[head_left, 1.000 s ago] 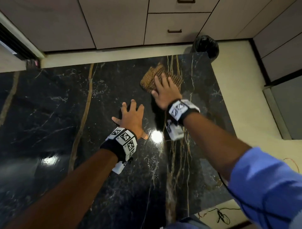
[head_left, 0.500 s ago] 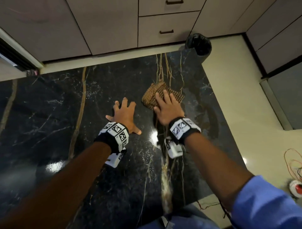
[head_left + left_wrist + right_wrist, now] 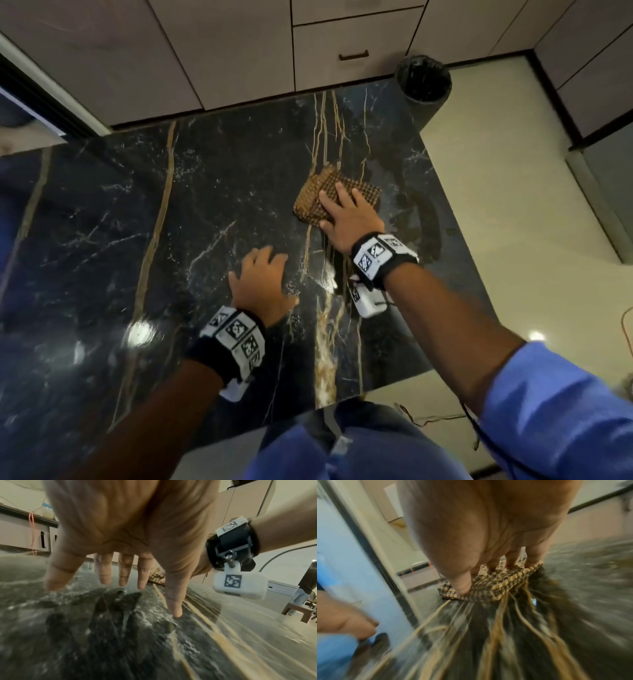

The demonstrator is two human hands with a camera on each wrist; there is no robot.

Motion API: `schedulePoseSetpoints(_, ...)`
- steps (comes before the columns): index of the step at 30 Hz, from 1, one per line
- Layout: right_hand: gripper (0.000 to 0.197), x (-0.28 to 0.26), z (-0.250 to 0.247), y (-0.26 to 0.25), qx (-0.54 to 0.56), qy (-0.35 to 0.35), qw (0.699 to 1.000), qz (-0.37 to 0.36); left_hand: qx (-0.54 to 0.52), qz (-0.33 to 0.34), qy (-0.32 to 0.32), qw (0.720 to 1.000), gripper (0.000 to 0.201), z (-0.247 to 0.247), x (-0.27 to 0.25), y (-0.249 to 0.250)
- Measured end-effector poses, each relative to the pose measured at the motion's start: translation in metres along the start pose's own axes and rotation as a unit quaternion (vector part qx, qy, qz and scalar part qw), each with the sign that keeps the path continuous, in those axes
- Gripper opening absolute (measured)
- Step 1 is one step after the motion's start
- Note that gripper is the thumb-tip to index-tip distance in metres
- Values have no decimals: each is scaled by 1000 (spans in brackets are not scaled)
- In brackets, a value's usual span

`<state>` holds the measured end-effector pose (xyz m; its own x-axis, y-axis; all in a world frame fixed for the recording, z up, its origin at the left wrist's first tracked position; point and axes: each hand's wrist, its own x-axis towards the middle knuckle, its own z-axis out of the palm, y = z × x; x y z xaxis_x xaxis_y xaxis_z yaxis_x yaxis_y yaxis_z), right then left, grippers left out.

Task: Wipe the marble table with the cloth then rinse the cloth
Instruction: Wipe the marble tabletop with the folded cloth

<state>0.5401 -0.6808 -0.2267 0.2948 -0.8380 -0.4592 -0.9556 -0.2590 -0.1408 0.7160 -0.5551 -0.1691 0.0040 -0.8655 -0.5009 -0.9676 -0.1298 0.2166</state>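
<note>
A folded brown checked cloth lies on the black marble table, right of its middle. My right hand presses flat on the cloth with straight fingers; in the right wrist view the thumb and fingers bear down on the cloth. My left hand rests on the bare marble to the near left of the cloth, fingers spread. The left wrist view shows its fingertips touching the marble, with a corner of the cloth beyond them.
A black waste bin stands on the floor off the table's far right corner. Beige cabinets run along the far side. The table's right edge drops to a cream floor. A person stands far to the right in the left wrist view.
My right hand has drawn the cloth back from the table's far edge toward me. The left hand has slid nearer too, staying flat on the marble.
</note>
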Motion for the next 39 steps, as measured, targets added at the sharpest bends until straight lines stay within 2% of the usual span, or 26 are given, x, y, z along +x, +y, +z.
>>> schedulePoseSetpoints(5, 61, -104, 27, 11, 2, 10, 999, -53, -1, -27, -62, 998, 86, 34, -49, 36)
schedulePoseSetpoints(7, 62, -99, 24, 27, -5, 10, 998, -56, -5, -37, -78, 996, 89, 43, -61, 48)
schedulePoseSetpoints(9, 63, -70, 9, 32, -5, -3, 999, -39, -16, -43, -81, 996, 89, 48, -67, 55)
schedulePoseSetpoints(12, 65, -29, -12, 33, -6, -29, 999, -17, -38, -48, -65, 996, 91, 59, -76, 63)
schedulePoseSetpoints(14, 66, -28, -10, 26, -3, -34, 999, -14, -48, -53, -64, 995, 94, 65, -79, 65)
schedulePoseSetpoints(16, 65, -56, 4, 19, -13, -27, 999, -27, -46, -54, -60, 996, 98, 72, -80, 66)
schedulePoseSetpoints(21, 61, -167, 44, 33, -2, -1, 995, -100, -68, -56, -42, 995, 105, 78, -77, 63)
schedulePoseSetpoints(23, 60, -166, 45, 51, -18, -15, 994, -103, -75, -50, -31, 995, 107, 80, -76, 61)
schedulePoseSetpoints(25, 60, -139, 35, 59, -43, -16, 995, -84, -84, -54, -21, 995, 108, 80, -77, 60)
schedulePoseSetpoints(29, 63, -103, 12, 50, -15, -16, 999, -31, -84, -57, -21, 995, 109, 79, -79, 61)
schedulePoseSetpoints(31, 63, -116, 17, 39, -17, -2, 999, -34, -80, -58, -26, 995, 110, 78, -79, 61)
schedulePoseSetpoints(34, 61, -165, 45, 31, -28, 30, 996, -85, -74, -62, -32, 995, 111, 76, -78, 62)
schedulePoseSetpoints(37, 61, -220, 71, 49, 4, 18, 990, -138, -67, -58, -39, 995, 111, 74, -78, 62)
schedulePoseSetpoints(39, 62, -232, 72, 69, -5, -3, 989, -148, -62, -53, -37, 996, 111, 73, -78, 62)
